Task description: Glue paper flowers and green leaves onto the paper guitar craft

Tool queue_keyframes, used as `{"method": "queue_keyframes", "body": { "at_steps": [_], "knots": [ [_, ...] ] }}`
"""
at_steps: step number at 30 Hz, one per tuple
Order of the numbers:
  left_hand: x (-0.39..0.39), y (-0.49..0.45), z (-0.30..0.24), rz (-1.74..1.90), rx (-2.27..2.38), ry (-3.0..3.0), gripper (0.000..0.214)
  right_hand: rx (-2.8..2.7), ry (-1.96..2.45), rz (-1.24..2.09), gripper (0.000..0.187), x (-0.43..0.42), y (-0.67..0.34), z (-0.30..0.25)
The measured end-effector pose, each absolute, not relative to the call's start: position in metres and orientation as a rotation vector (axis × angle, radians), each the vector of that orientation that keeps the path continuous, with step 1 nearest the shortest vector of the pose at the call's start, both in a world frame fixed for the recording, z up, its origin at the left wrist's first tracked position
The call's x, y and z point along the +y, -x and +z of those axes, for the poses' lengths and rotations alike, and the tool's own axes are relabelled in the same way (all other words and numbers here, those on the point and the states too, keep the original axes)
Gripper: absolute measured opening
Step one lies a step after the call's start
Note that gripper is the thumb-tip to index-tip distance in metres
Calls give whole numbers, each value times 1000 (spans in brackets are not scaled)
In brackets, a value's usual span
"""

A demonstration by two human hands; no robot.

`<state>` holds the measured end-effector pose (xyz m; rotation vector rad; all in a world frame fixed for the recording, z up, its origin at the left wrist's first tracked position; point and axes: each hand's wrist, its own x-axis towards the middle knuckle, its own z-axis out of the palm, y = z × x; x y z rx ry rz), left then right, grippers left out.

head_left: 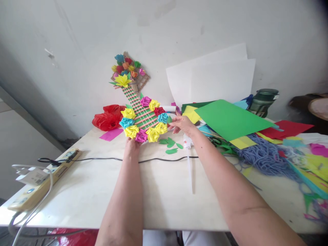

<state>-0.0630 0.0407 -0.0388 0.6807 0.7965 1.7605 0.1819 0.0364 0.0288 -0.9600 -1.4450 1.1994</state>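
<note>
A stick-lattice frame ringed with paper flowers [144, 118] in yellow, pink, cyan and red stands tilted on the white table [164, 191]. My left hand [132, 143] grips its lower edge from below, the fingers mostly hidden behind the flowers. My right hand [182, 124] pinches the frame's right edge beside a cyan flower. A second flower-covered lattice [128, 71] leans on the wall behind it. Green paper leaves [170, 145] lie just under the frame.
A power strip [43, 177] with a black cable [102, 159] lies at the left. A red plastic bag [109, 117] sits behind. A glue bottle [187, 140], coloured paper sheets [227, 118], white sheets [212, 78], purple yarn [266, 157] and a dark green bottle [263, 100] crowd the right.
</note>
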Motion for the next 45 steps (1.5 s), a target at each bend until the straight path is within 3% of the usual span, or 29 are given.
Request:
{"method": "queue_keyframes", "body": {
  "at_steps": [9, 14, 19, 24, 28, 40, 45],
  "knots": [
    [39, 61, -37, 1759, 832, -652, 30, -1323, 797, 1393, 19, 41, -188, 22],
    [39, 61, -39, 1763, 811, -662, 30, -1307, 982, 1206, 8, 47, -186, 17],
    [39, 61, -37, 1763, 797, -667, 30, -1311, 1139, 1050, 19, 55, -184, 11],
    [37, 61, -35, 1751, 799, -667, 28, -1349, 1236, 940, 7, 58, -187, 9],
    [37, 61, -37, 1749, 796, -667, 27, -1306, 1229, 1035, 4, 55, -187, 11],
    [38, 62, -37, 1733, 780, -703, 30, -1267, 1207, 1184, 22, 55, -187, 11],
    [38, 64, -38, 1716, 762, -732, 29, -1240, 1208, 1109, 11, 58, -187, 8]
  ]
}}
